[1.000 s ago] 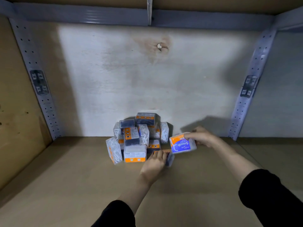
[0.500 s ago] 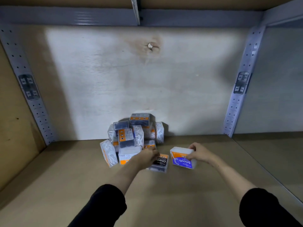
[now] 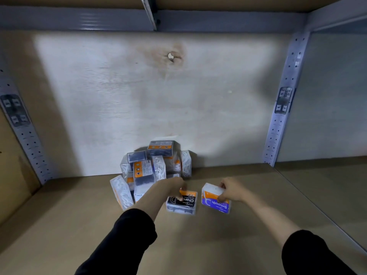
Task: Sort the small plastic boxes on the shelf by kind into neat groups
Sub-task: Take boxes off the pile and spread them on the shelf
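head view: a pile of small plastic boxes [image 3: 153, 167] stands at the middle of the frame, against the pale back panel [image 3: 119, 92] of the shelf [image 3: 198, 245]. several of them are clear and show white picks inside. others have dark contents and orange labels. one dark box [image 3: 160, 148] lies on top of the pile, and a clear box [image 3: 121, 192] leans at the pile's lower left.

just right of and below the pile, the left hand [image 3: 174, 185] has its fingers curled over the far orange end of a black box [image 3: 181, 203] labelled "charc", which lies flat on the shelf. beside it to the right, not touching, is a blue box [image 3: 215, 199] labelled "smooth". the right hand [image 3: 231, 190] grips it from the right side, fingers over its white top and thumb on the label. both forearms come up from the bottom of the frame in black sleeves [image 3: 127, 235].

a second ago the blue box was held up beside the pile. now it is low on the shelf. the black box, then mostly hidden under the left hand at the pile's foot, now sits clear of the pile with its label showing.
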### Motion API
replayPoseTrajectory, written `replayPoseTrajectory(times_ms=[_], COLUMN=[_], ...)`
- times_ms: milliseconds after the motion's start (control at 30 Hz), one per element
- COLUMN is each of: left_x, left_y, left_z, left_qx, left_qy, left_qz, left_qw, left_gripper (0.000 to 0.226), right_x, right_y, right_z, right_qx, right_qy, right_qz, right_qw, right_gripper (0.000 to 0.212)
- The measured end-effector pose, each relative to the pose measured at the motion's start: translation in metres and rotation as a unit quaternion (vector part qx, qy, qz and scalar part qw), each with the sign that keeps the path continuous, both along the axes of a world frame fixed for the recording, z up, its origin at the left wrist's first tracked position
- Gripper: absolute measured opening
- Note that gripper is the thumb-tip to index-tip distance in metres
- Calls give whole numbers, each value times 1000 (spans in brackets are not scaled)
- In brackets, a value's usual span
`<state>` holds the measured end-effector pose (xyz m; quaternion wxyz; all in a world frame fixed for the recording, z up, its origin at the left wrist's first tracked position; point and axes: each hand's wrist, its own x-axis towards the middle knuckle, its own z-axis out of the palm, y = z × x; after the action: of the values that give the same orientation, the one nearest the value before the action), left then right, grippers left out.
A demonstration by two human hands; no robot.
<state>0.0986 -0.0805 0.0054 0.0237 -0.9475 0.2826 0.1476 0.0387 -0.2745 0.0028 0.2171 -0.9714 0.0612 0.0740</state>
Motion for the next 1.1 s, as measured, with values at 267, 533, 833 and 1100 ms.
replayPoseTrajectory(times_ms=[267, 533, 833, 1100], left_x=[-19, -27, -47, -69], left_y=[11, 13, 23, 64], left_z=[4, 5, 10, 15], left_qx=[-34, -70, -85, -107], left_qy=[-133, -43, -85, -99], left_qz=[-75, -33, 27, 107], left_qw=[988, 996, 992, 983], left_gripper=[48, 57, 47, 44], right_x=[3, 4, -11, -52], right_y=[1, 11, 0, -37], right_z=[6, 0, -3, 16], right_qx=[-43, -62, -31, -60], right_qy=[0, -23, -60, -35], right_qz=[26, 35, -4, -32], right_qw=[999, 997, 998, 997], right_gripper=[49, 52, 47, 43])
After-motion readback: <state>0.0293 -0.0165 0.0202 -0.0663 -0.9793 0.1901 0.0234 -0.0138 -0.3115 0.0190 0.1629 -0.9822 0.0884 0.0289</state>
